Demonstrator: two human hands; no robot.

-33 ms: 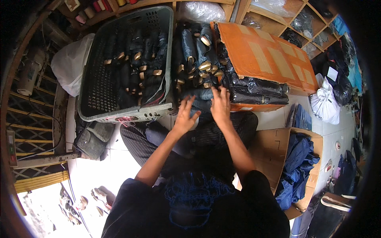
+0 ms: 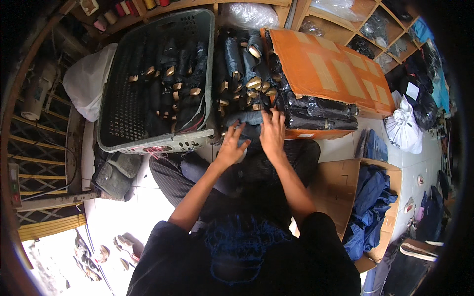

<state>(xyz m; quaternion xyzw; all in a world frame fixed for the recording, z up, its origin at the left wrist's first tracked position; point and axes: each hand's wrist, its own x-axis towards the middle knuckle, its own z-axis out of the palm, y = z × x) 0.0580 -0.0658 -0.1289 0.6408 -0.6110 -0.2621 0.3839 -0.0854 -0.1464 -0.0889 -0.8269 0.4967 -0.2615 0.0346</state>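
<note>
A dark blue-grey rolled bundle [image 2: 251,117] lies crosswise in front of me, just above my lap. My left hand [image 2: 231,145] is at its near left side, fingers spread and thumb apart, the fingertips touching or very near the cloth. On its right end rest the outstretched fingers of my right hand [image 2: 272,134]; the palm side is hidden. Beyond it is a pile of similar dark rolls [image 2: 234,56] with gold-coloured ends. More such rolls [image 2: 170,56] lie in a large dark plastic basket [image 2: 163,140] to the left.
An orange taped carton [image 2: 340,64] with dark plastic-wrapped packs [image 2: 321,121] stands at the right. Nearer, an open brown carton [image 2: 335,190] holds crumpled navy fabric [image 2: 368,212]. A white tied bag [image 2: 404,128] sits far right. Wooden shelves [image 2: 335,24] line the back.
My right hand's fingers have shifted slightly down and left on the roll. More of the roll's top shows between my hands.
</note>
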